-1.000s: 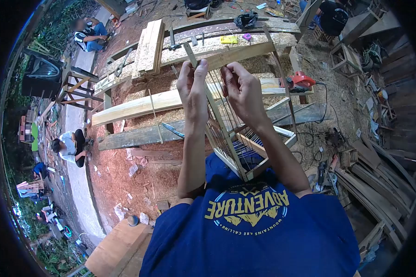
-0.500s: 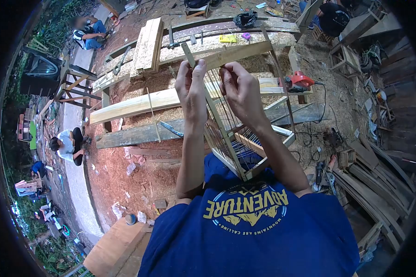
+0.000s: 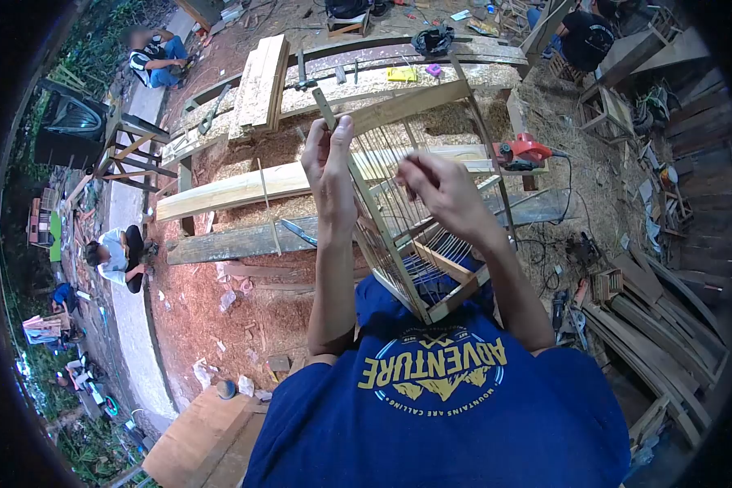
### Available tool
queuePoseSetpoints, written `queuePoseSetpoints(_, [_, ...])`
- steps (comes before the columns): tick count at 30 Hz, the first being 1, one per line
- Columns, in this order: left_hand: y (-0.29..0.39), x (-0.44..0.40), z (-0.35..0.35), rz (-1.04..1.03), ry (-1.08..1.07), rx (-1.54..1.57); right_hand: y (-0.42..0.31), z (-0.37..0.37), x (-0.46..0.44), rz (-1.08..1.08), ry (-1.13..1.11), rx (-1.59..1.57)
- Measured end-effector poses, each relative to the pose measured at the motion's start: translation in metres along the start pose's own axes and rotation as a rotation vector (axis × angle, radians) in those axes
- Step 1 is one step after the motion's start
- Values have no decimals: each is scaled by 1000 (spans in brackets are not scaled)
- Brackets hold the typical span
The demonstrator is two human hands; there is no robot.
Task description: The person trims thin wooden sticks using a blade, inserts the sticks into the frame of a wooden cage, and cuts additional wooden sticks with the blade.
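Observation:
A wooden frame with thin rods, like a cage [image 3: 388, 221], leans up from my lap, its lower end against my blue shirt. My left hand [image 3: 330, 167] is wrapped round the upper part of its left strip. To the right, my right hand [image 3: 441, 189] is at the thin rods, its fingers pinched together; whatever is between them is too small to make out. A wide wooden slat [image 3: 415, 104] spans the frame's top, beyond both hands.
Long planks [image 3: 244, 189] lie across the work area ahead, with a red power tool [image 3: 527, 151] at their right end. A blue-handled blade [image 3: 299, 233] lies left of my left forearm. People sit at the left [image 3: 120, 259], upper left and upper right.
My right hand has moved down and right, away from the frame's top. The frame has tilted slightly left, with my left hand still round its strip.

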State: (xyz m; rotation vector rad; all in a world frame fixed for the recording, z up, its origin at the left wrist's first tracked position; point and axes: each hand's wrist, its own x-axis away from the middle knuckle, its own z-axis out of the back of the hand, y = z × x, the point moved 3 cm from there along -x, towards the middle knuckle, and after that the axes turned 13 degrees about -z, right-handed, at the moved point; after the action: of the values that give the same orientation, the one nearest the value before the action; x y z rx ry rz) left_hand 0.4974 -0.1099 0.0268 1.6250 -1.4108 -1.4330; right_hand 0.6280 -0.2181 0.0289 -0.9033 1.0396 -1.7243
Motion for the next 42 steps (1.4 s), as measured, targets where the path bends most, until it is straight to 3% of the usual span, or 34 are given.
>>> queuePoseSetpoints(4, [4,-5,2,-1,7,2,18,0,24,102,-14,234])
queuePoseSetpoints(11, [2,1,-9,-29,69,-73,16,-8,32,181,108,301])
queuePoseSetpoints(18, [9,4,-14,-9,-3,-160,19,-11,40,230,229,293])
queuePoseSetpoints(22, [14,5,-23,-36,91,-105,22,-13,40,251,254,308])
queuePoseSetpoints(27, [8,6,-11,-48,2,-163,18,-15,41,273,287,308])
queuePoseSetpoints(30, [9,7,-12,-64,20,-132,16,-17,42,264,287,212])
queuePoseSetpoints(36, [8,6,-8,-61,-11,-108,10,-10,29,-9,184,130])
queuePoseSetpoints(42, [11,8,-10,-76,54,-69,16,-12,29,85,123,111])
